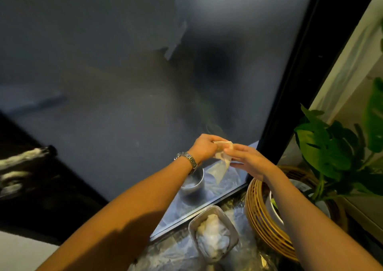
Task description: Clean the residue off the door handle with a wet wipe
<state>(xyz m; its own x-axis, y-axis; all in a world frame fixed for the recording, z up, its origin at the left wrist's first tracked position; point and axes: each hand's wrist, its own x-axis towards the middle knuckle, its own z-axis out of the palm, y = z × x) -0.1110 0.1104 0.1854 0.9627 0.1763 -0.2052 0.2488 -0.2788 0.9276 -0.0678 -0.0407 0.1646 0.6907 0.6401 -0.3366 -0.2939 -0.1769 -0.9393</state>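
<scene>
A pale wet wipe hangs between my two hands in front of a frosted glass door. My left hand, with a metal watch on its wrist, pinches the wipe's top edge. My right hand grips the wipe from the right side, and its lower corner dangles down. A blurred metallic door handle sticks out at the far left edge, well away from both hands.
Below my hands a clear rectangular tub holds crumpled white wipes. A small metal bowl shows through the glass. A woven rattan basket with a green leafy plant stands to the right. The door's black frame runs diagonally.
</scene>
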